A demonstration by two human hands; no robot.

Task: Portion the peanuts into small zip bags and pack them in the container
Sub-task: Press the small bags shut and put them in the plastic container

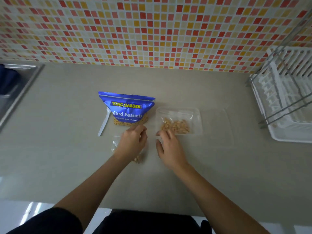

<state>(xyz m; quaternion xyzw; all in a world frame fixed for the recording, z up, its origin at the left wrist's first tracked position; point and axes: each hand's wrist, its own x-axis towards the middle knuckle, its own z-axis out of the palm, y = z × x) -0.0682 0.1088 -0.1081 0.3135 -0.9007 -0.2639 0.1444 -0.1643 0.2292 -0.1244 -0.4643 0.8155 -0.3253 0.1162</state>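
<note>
Our right hand (168, 147) is loose, the grip of our left hand (130, 142) unclear; the small clear plastic bag (116, 144), if unzipped, could spill peanuts (138, 159).

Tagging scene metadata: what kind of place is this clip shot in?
Most likely a home kitchen, at the counter. A steel sink sits at the left edge, a white dish rack stands at the right, and a mosaic tile backsplash runs along the back.

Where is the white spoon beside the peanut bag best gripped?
Probably by its handle end, nearest the person, coming from the left: the white spoon lies flat with its far end tucked by the blue peanut bag, leaving the handle free.
</note>
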